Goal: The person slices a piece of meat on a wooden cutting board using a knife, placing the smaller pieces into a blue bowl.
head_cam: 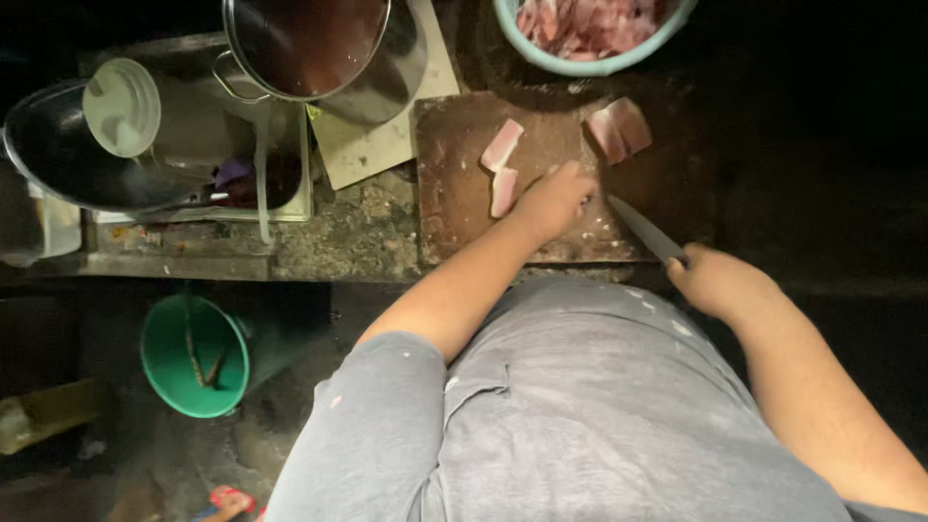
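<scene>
Two pork strips (503, 166) lie lengthwise just left of left hand (556, 198) (fingers curled together); right hand (717, 280) grips knife (646, 230).

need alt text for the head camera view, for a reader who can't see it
Seen from above, a person's left hand rests on a worn brown wooden cutting board beside pale pink raw meat slices, while the right hand grips a steel kitchen knife. A light blue bowl of meat pieces sits behind the board.
</scene>
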